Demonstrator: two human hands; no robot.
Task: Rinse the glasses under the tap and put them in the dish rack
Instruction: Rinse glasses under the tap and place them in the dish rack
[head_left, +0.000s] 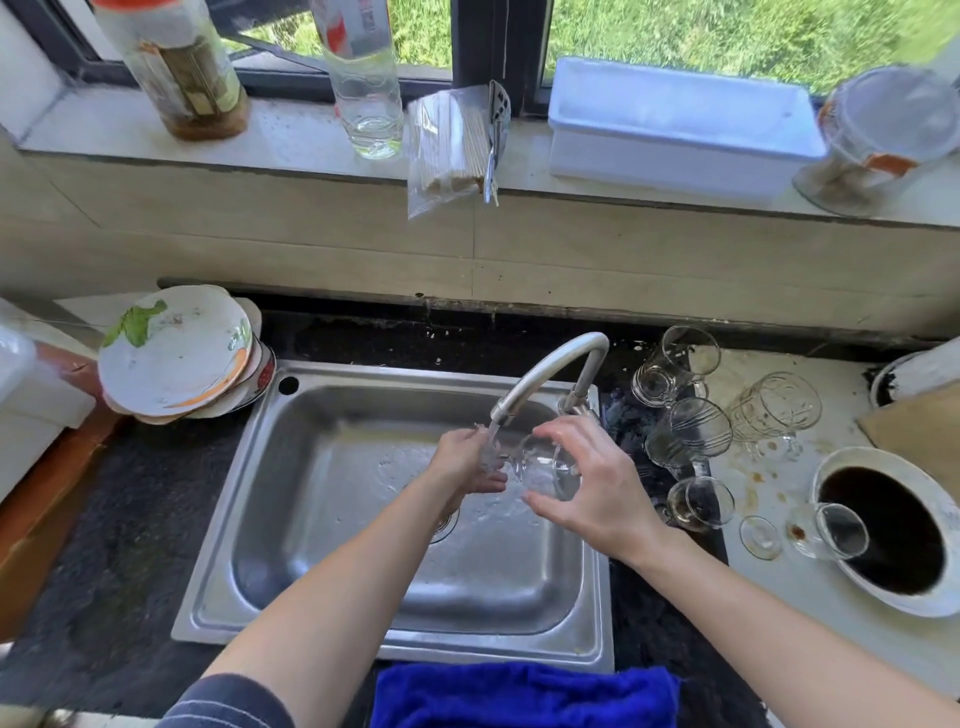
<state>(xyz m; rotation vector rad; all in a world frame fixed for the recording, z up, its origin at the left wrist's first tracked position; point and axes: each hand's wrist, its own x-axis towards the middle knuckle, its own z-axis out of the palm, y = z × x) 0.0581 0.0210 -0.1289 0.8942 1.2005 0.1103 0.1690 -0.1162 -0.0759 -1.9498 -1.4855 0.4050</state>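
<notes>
Over the steel sink (322, 519), my right hand (597, 483) grips a clear glass (545, 467) lying on its side under the tap (550, 374), which runs water. My left hand (467, 462) is at the glass's other end, in the stream, fingers touching it. Several more clear glasses (696, 431) stand and lie on the counter right of the sink, some stained brown. One glass (831, 530) leans on the rim of a bowl. No dish rack is in view.
A stack of dirty plates (176, 353) sits left of the sink. A white bowl of dark liquid (893, 540) is at the right. A blue towel (519, 696) hangs at the front edge. Bottles (363, 78), a bag of chopsticks (452, 145) and a white box (680, 124) line the windowsill.
</notes>
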